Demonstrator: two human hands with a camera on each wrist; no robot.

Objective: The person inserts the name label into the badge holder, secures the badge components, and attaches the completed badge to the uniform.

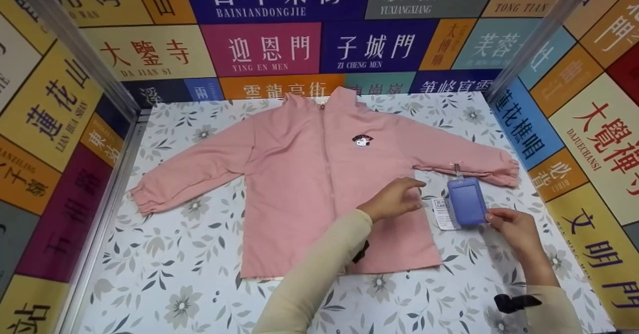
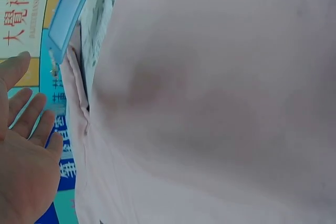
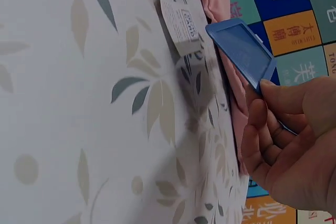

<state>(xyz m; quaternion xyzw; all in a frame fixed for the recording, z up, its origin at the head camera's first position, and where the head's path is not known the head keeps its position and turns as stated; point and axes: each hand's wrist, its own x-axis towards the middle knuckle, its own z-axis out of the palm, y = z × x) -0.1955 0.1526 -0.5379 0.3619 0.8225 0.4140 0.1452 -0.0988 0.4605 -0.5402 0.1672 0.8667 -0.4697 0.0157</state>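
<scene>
My right hand (image 1: 514, 226) pinches the lower right corner of a blue-purple badge holder (image 1: 467, 201) between thumb and fingers. A clear strap clip (image 1: 458, 171) sticks out from the holder's top edge. Beside and partly behind the holder is a small white printed card (image 1: 443, 214). In the right wrist view the badge holder (image 3: 244, 51) is tilted above the tabletop. Over the right front of a pink zip jacket (image 1: 289, 174), my left hand (image 1: 397, 199) hovers with nothing in it. The left wrist view shows that hand (image 2: 29, 156) with spread, relaxed fingers.
The jacket lies flat, front up, sleeves spread, on a white tabletop (image 1: 179, 254) with a leaf and flower print. Colourful panels with printed characters (image 1: 269, 49) stand behind and at both sides. Clear corner posts (image 1: 544, 34) rise at the back.
</scene>
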